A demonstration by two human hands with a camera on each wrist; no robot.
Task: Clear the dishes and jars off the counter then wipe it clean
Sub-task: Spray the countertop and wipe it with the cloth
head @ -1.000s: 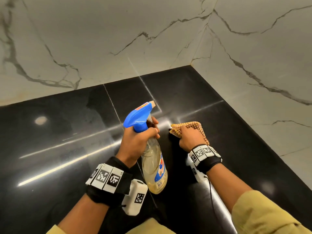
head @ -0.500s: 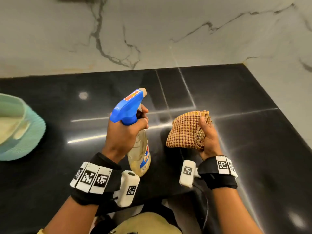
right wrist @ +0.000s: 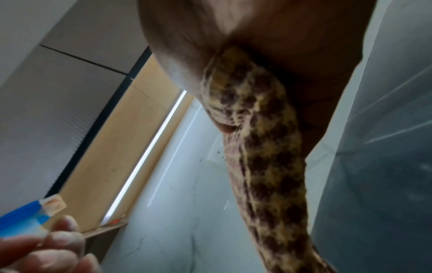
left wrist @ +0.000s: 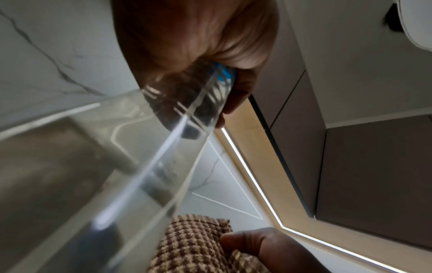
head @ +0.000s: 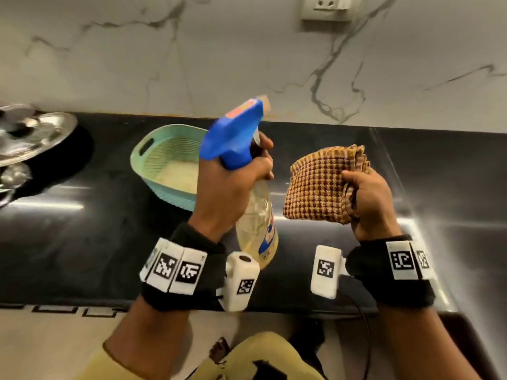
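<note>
A person stands at the near edge of a black polished counter (head: 82,256), which runs left to right across the head view; pale floor shows below that edge at 7 o'clock. Both hands are raised above the counter near the centre, each wrist wearing a black band with white coded tags and a small white camera block. The left hand (head: 230,187) is wrapped round the neck of one spray bottle (head: 256,215), held roughly upright with its blue trigger head tilted toward 1 o'clock and a finger curled at the trigger; the clear body holds pale yellowish liquid. Just beside it at 3 o'clock, apart from the bottle, the right hand (head: 370,198) clutches one folded checked cloth (head: 318,185), yellow and maroon, gripped along its right side and lifted clear of the surface. Bare dark counter lies under and to the right of the hands, out to 3 o'clock. Behind the left hand, toward 10 o'clock, one pale green plastic basket (head: 153,149) with a slotted handle sits on the counter. Further off, at the left border at 9 o'clock, lie shiny steel dishes (head: 35,133), too blurred to count. A white veined marble wall (head: 164,64) closes the far edge, with one white socket (head: 326,8) at 1 o'clock.
</note>
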